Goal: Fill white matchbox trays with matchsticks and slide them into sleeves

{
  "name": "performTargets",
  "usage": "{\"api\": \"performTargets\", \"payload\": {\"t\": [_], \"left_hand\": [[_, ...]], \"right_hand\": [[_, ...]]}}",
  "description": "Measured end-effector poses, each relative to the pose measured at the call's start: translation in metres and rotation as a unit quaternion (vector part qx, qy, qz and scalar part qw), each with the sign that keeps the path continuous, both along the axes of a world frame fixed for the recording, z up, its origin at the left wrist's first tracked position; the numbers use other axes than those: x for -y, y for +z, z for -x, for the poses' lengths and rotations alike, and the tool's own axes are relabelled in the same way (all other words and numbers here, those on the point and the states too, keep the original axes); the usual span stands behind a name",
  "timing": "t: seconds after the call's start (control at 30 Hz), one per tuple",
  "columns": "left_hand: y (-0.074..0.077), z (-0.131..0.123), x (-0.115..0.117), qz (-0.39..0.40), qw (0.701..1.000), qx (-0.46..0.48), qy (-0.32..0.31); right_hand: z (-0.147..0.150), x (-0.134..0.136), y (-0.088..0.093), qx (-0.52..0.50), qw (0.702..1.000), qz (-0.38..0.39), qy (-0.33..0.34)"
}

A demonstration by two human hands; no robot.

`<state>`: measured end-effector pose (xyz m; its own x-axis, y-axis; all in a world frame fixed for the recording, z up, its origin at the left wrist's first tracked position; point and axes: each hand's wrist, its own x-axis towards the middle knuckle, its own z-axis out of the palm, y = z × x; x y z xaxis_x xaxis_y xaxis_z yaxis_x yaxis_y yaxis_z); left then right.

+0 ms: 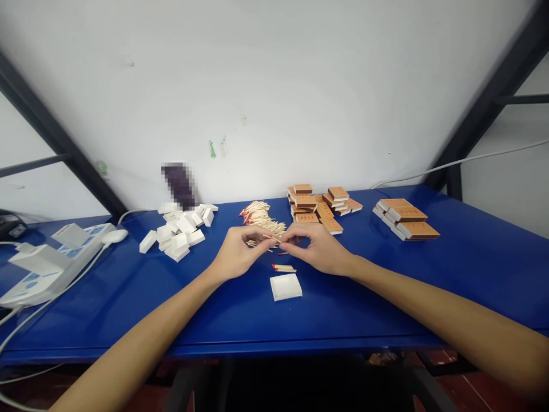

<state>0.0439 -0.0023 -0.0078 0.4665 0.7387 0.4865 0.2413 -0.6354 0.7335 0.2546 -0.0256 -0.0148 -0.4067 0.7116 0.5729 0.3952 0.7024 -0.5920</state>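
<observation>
My left hand (242,250) and my right hand (316,247) meet over the middle of the blue table, thumbs and forefingers pinched. Between their fingertips are thin matchsticks (271,237); how many each hand grips is hard to make out. Just behind the hands lies a heap of red-tipped matches (260,215). A small bundle of matches (283,268) rests on the table in front of the fingers, heads to the left. Nearer to me is a white matchbox tray (286,287), lying flat.
White matchbox trays (178,232) are piled at left, beside a pixelated dark object (180,184). Orange-topped matchboxes (319,207) are stacked behind my right hand, with more matchboxes (405,217) farther right. A power strip (55,266) with plugs and cables occupies the left end. A wall stands behind.
</observation>
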Motion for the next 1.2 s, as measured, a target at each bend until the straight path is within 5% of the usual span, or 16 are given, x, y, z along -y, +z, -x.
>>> {"api": "performTargets", "payload": {"t": [0.13, 0.27, 0.53, 0.7, 0.8, 0.93, 1.07, 1.2], "left_hand": [[-0.001, 0.004, -0.003, -0.055, 0.996, -0.058, 0.032], [-0.003, 0.008, -0.004, -0.143, 0.976, -0.162, -0.017], [-0.011, 0.001, -0.002, -0.168, 0.953, -0.242, -0.066], [-0.003, 0.008, -0.006, -0.191, 0.955, -0.226, -0.022], [0.003, 0.022, -0.018, -0.168, 0.962, -0.212, 0.029], [0.008, 0.043, -0.034, -0.031, 0.983, -0.173, 0.053], [0.014, 0.055, -0.041, -0.021, 0.987, -0.149, 0.063], [0.018, 0.062, -0.038, -0.038, 0.970, -0.229, 0.064]], "right_hand": [[-0.011, -0.003, 0.000, 0.121, 0.992, -0.005, -0.030], [-0.023, -0.008, -0.003, 0.240, 0.968, -0.026, -0.066], [-0.028, -0.012, -0.006, 0.278, 0.958, -0.006, -0.075], [-0.030, -0.011, -0.004, 0.276, 0.959, 0.002, -0.065], [-0.027, -0.007, -0.002, 0.269, 0.961, 0.007, -0.059], [-0.022, -0.002, 0.002, 0.263, 0.963, 0.025, -0.055], [-0.020, -0.002, 0.002, 0.257, 0.964, 0.043, -0.057], [-0.020, -0.003, 0.000, 0.236, 0.968, 0.063, -0.064]]}}
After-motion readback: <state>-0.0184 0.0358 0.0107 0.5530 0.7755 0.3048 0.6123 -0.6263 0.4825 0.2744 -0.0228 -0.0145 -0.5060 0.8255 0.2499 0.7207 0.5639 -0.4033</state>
